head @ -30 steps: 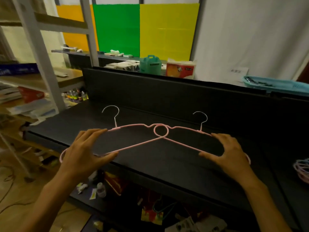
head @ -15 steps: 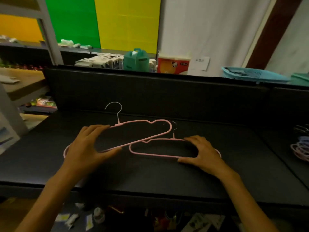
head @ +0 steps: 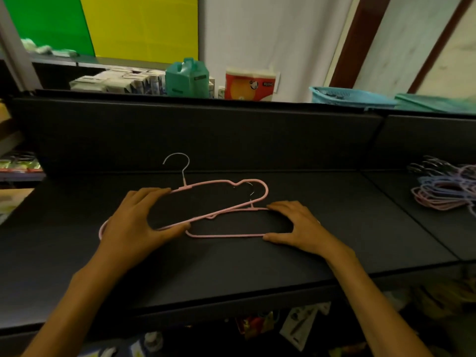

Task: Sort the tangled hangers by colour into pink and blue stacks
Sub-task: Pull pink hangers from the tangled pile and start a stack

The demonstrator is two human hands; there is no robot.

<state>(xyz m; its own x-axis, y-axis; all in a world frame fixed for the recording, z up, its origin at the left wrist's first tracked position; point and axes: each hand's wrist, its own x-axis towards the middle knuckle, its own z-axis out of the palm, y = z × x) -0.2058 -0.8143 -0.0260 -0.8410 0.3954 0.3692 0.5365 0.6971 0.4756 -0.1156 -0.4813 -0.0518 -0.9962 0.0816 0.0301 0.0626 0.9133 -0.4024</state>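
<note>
Two pink hangers lie on the black table [head: 231,274], overlapping. My left hand [head: 136,220] grips the left pink hanger [head: 219,182], thumb under its lower bar and fingers over its top bar; its silver hook points away from me. My right hand [head: 298,225] grips the right pink hanger [head: 226,236] the same way, and that hanger's hook lies inside the loop of the left one. A tangled pile of pink and blue hangers [head: 445,189] sits at the table's right edge, out of both hands' reach.
A black back wall [head: 206,135] rises behind the table. Beyond it stand a teal jug [head: 186,78], an orange tissue pack [head: 248,85] and a blue basket [head: 347,96]. Clutter fills the shelf below the table's front edge.
My right hand has slid its pink hanger leftward until it overlaps the left one. The view has swung right, bringing the tangled pile into sight.
</note>
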